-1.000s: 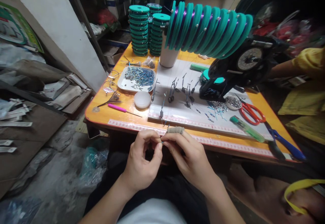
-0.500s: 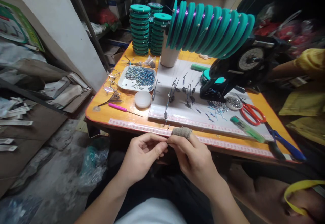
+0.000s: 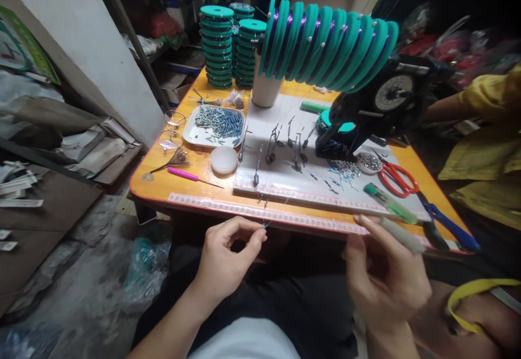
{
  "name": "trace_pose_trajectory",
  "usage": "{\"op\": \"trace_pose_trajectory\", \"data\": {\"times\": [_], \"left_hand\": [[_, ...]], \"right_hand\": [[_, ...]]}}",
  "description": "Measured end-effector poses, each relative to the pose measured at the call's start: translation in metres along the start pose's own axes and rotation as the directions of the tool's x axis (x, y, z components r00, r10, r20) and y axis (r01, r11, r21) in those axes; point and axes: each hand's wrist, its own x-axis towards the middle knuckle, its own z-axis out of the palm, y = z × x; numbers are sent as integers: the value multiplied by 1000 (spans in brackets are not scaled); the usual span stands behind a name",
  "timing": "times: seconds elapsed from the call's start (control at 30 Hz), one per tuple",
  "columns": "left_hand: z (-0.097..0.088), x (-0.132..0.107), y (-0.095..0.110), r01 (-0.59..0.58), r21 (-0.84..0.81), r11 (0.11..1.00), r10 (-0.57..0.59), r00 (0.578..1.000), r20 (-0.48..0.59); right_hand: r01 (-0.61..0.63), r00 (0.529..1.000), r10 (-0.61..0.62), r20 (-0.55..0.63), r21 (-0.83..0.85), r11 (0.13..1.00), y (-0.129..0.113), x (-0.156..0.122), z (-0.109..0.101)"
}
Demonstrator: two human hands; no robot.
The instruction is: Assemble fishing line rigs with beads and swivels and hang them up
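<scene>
My left hand (image 3: 230, 256) is closed in a pinch at the table's front edge, holding a small thin blue piece (image 3: 265, 225) between thumb and fingertip. A fine line seems to run from it. My right hand (image 3: 386, 272) hangs in front of the table to the right, blurred, fingers curled and a grey wrap (image 3: 401, 235) on one finger. Whether it grips anything is unclear. Just beyond my left hand, small dark beads (image 3: 266, 203) lie near a pink measuring tape (image 3: 228, 205). A dark weight with a thin stem (image 3: 256, 178) rests on the white board (image 3: 280, 177).
Green spools (image 3: 329, 50) with purple line sit on a black machine (image 3: 366, 104); more spools (image 3: 217, 50) are stacked behind. Nearby are a tray of small blue parts (image 3: 186, 133), a pink-handled tool (image 3: 182, 174), red scissors (image 3: 396, 180) and blue-handled pliers (image 3: 458, 229). A person in yellow (image 3: 476, 131) is at right.
My hands were together; the right has moved away to the right, while the left stays pinched near the edge. The dark weight on its stem has shifted away from the board's front edge.
</scene>
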Motion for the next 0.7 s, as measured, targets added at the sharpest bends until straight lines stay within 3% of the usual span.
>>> {"op": "trace_pose_trajectory", "data": {"times": [0.1,0.23,0.4,0.57,0.7], "left_hand": [[2,1,-2,-41,34,999,41,999,-6],[6,1,-3,-100,62,993,102,994,-24],[8,-1,0,-261,55,964,263,964,-40],[8,-1,3,-430,21,903,430,902,-30],[6,-2,4,-512,31,858,513,859,-13]], "right_hand": [[143,989,-135,53,-207,968,29,-15,-11],[233,959,-185,215,-222,947,48,-21,-9],[163,976,-155,150,-39,986,47,-18,0],[122,991,-124,55,35,992,40,-16,2],[137,988,-140,68,49,989,40,-15,2]]}}
